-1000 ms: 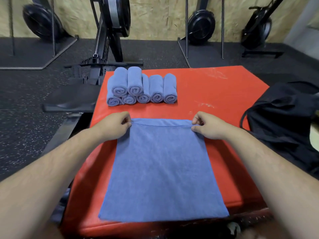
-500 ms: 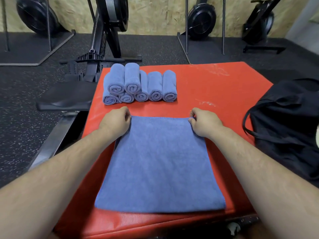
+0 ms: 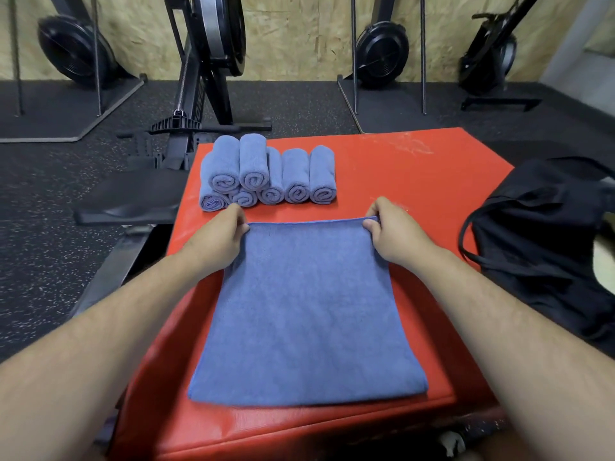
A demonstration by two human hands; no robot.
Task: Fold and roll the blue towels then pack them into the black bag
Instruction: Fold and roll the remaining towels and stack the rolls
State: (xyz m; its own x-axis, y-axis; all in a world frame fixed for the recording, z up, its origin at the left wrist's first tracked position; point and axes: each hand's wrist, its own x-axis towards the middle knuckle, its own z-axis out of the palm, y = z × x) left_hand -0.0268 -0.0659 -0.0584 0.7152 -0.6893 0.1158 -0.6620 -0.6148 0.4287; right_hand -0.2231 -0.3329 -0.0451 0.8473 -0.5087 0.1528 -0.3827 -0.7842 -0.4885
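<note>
**Both hands at the far corners of a flat towel**

A flat blue towel (image 3: 306,314) lies spread on a red padded block (image 3: 416,174). Its long axis seems to run straight away from the person. The near short edge sits just inside the block's front edge, and the far short edge points toward the stack of rolls. The surface is smooth, with the side edges running roughly parallel to the block's sides.

The left hand (image 3: 219,234) holds the far left corner, its grip closed on the cloth with the fingers curled around the edge. The right hand (image 3: 392,232) does the same at the far right corner, pinching the hem between thumb and fingers. The far edge is stretched straight between the two hands.

Just beyond the hands, seven rolled blue towels (image 3: 266,176) sit at the block's far left. Five lie side by side with two more resting on top at the left end. Every roll lies with its axis running near to far, spiral end facing the person.

The black bag (image 3: 545,247) sits slumped off the block's right side, apart from the towels, with a strap looping along its near edge.

A rowing machine (image 3: 206,61) stands on the dark floor behind the block.
</note>
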